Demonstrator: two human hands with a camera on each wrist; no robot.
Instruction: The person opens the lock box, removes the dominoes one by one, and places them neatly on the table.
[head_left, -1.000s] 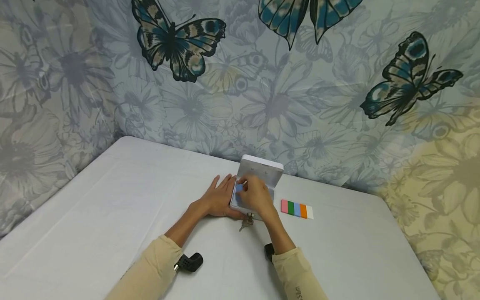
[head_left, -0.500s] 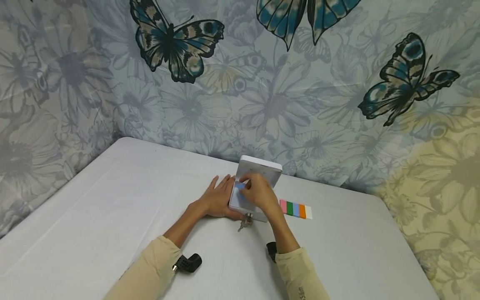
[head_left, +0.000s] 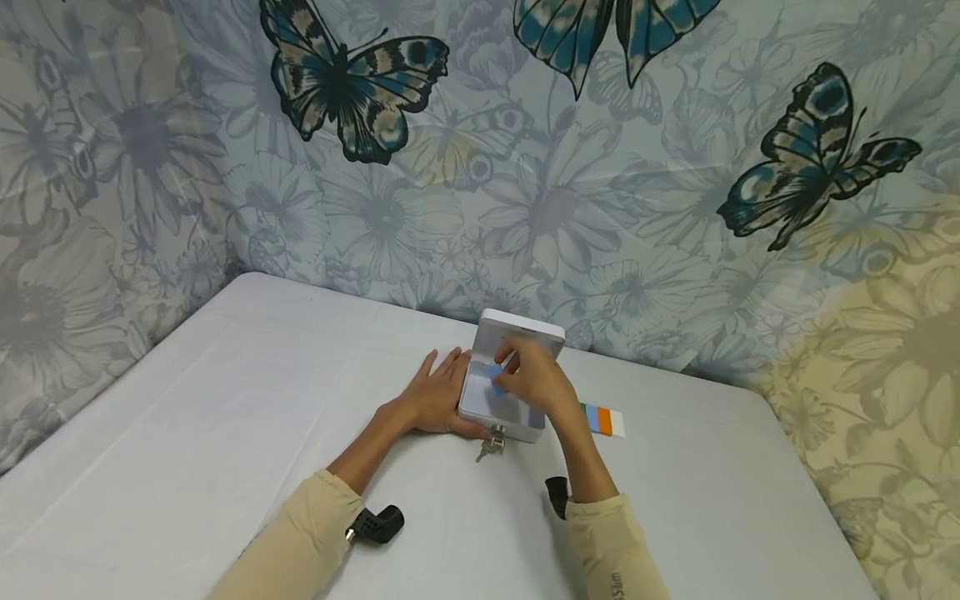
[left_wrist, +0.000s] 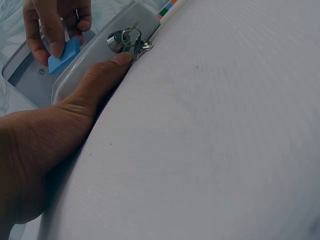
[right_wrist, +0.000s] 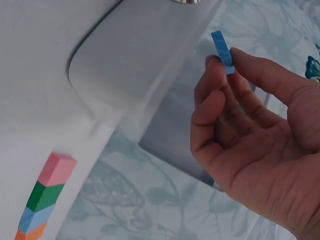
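A white metal box [head_left: 468, 404] stands on the table with its lid [head_left: 517, 322] raised at the back. Keys [head_left: 491, 446] hang from the lock on its front. My left hand [head_left: 435, 402] rests against the box's left side, fingers extended, while its thumb lies along the front below the lock in the left wrist view. Over the box's inside, my right hand [head_left: 538, 379] pinches a small flat blue block [right_wrist: 220, 50] between thumb and fingertips. In the left wrist view the blue block [left_wrist: 64, 56] tilts above the box's edge.
Right of the box lies a row of coloured blocks [head_left: 605, 421], partly behind my right forearm. Its pink block [right_wrist: 56, 170] is at the end nearest the box. A flower-and-butterfly patterned wall [head_left: 555, 208] rises behind the white table [head_left: 225, 400].
My right hand has moved to the right over the box with the blue block pinched in it. Its forearm now covers the near end of the block row. My left hand stays in place.
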